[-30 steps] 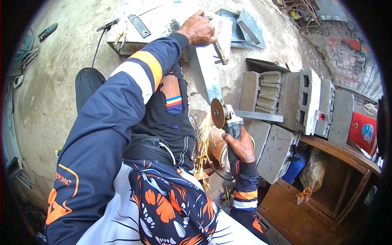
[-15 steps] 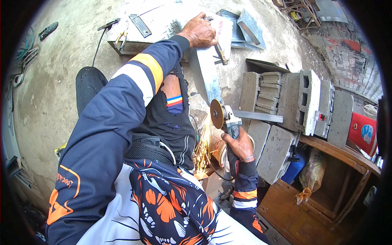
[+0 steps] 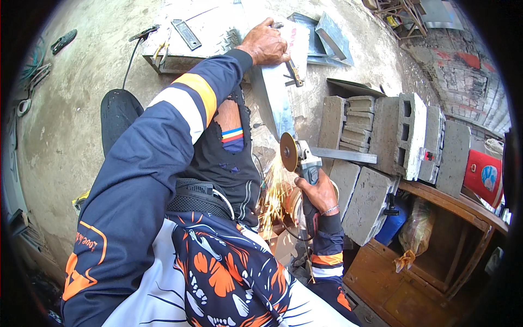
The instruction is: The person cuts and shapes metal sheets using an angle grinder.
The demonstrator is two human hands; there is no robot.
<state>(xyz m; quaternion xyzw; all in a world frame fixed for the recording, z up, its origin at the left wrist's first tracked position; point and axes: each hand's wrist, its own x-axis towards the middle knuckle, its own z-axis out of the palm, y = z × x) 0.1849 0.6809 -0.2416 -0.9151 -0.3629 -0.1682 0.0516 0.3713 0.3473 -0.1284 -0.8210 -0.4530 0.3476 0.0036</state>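
Note:
My right hand (image 3: 322,195) is wrapped round the body of an angle grinder (image 3: 310,170). Its thin brown disc (image 3: 289,152) meets the near end of a long shiny metal profile (image 3: 278,103), and orange sparks (image 3: 272,199) spray down toward me. At the profile's far part, my left hand (image 3: 265,44) is closed over it, fingers curled at its edge. A dark clamp-like tool (image 3: 294,73) sticks out from under that hand; the hand hides its middle. Which of the two the left fingers press harder cannot be seen.
A metal-topped low table (image 3: 180,46) bears a flat level-like tool (image 3: 187,35) and pliers. Bent sheet-metal pieces (image 3: 333,38) lie beyond. On the right are concrete blocks (image 3: 387,133), a metal bar (image 3: 348,155), a red container (image 3: 483,177) and a wooden cabinet (image 3: 392,275). The grinder's cord (image 3: 297,237) loops below.
Both hands, the grinder and the profile stay almost in place. The spark spray has changed shape, and a thin streak now shows beside my right forearm.

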